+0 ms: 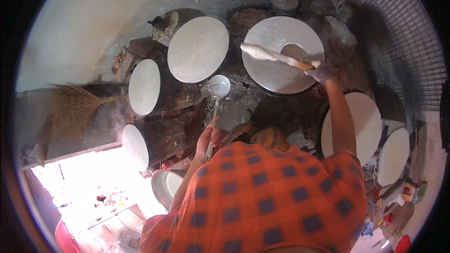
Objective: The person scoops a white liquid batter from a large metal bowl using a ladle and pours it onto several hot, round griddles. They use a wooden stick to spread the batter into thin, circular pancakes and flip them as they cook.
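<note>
My left hand [211,137] grips the long handle of a metal ladle [219,86], whose bowl holds some whitish liquid or is coated with it. My right hand [319,71], seemingly in a dark glove, grips the wooden handle of a tool with a white, batter-like coated head [258,52]. The tool is over a large round griddle [281,31] coated with a white layer, where a brownish patch [294,50] shows near the middle. Left of it lies another round white surface [198,49]. Whether the tool touches the griddle cannot be told.
More round white surfaces stand at left [144,87], lower left [135,147], right [355,126] and far right [393,157]. A metal basin [163,186] is beside my left arm. A straw broom [81,103] leans at the left wall. A lidded pot [284,0] stands at the back.
</note>
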The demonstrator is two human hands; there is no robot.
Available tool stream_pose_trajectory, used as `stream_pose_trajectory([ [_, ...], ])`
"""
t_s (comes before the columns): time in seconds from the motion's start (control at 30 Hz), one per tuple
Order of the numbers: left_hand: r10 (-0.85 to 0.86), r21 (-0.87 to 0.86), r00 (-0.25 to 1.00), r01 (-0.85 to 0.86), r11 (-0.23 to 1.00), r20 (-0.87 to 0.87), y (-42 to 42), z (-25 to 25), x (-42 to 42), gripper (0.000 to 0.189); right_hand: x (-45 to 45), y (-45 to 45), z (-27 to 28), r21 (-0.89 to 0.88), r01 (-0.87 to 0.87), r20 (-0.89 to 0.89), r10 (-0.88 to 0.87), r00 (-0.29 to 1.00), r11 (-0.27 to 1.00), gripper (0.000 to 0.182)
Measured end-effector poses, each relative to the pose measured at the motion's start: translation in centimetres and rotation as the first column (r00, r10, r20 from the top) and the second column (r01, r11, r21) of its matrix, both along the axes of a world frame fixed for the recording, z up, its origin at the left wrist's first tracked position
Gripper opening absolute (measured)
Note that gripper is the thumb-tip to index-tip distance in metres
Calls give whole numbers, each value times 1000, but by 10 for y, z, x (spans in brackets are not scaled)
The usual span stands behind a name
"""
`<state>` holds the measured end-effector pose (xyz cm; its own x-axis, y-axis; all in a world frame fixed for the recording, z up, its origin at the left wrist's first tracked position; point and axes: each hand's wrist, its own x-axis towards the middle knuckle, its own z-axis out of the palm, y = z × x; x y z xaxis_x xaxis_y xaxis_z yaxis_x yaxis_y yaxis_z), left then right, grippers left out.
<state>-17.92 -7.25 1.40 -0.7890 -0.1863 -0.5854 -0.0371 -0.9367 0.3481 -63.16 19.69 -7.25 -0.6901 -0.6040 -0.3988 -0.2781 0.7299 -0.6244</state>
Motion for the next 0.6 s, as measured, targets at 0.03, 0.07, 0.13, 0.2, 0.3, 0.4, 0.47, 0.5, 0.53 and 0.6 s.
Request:
stream_pose_trajectory([
  [0.03, 4, 3, 1000, -4, 1000, -25, 1, 1, 1, 37, -2, 18, -10, -31, -77, -56, 75, 996, 997, 60],
  [0.07, 2, 6, 999, -2, 1000, -45, 3, 3, 3, 37, -3, 30, -12, -58, -149, -108, 142, 984, 987, 61],
  [0.13, 30, -9, 999, -30, 1000, 28, 7, 3, 2, 36, -19, 35, -18, -130, -45, -26, 42, 999, 991, 57],
  [0.2, 45, -22, 996, -44, 999, 78, 13, 2, 5, 36, -26, 20, -26, 7, 159, -85, -158, 984, 987, 52],
  [0.3, 23, -32, 996, -21, 999, 89, 17, -4, 17, 36, -2, -8, 33, 102, 93, -28, -90, 996, 990, 51],
  [0.4, 61, -1, 994, -61, 998, 91, 30, 1, 23, 36, -18, 32, 0, 2, -155, -132, 154, 979, 988, 48],
  [0.47, 88, 25, 993, -90, 996, 80, 41, 3, 28, 36, -22, 54, 2, -148, -319, -185, 290, 939, 936, 48],
  [0.5, 94, 37, 993, -97, 995, 78, 44, 5, 31, 36, -27, 54, 0, 39, -225, -151, 228, 962, 974, 50],
  [0.53, 82, 19, 992, -85, 996, 97, 45, 1, 33, 36, -28, 49, -5, 74, -120, -133, 129, 983, 990, 52],
  [0.6, 60, -23, 989, -58, 998, 137, 42, -5, 37, 35, -10, 21, 14, 143, 91, -106, -76, 992, 986, 56],
])
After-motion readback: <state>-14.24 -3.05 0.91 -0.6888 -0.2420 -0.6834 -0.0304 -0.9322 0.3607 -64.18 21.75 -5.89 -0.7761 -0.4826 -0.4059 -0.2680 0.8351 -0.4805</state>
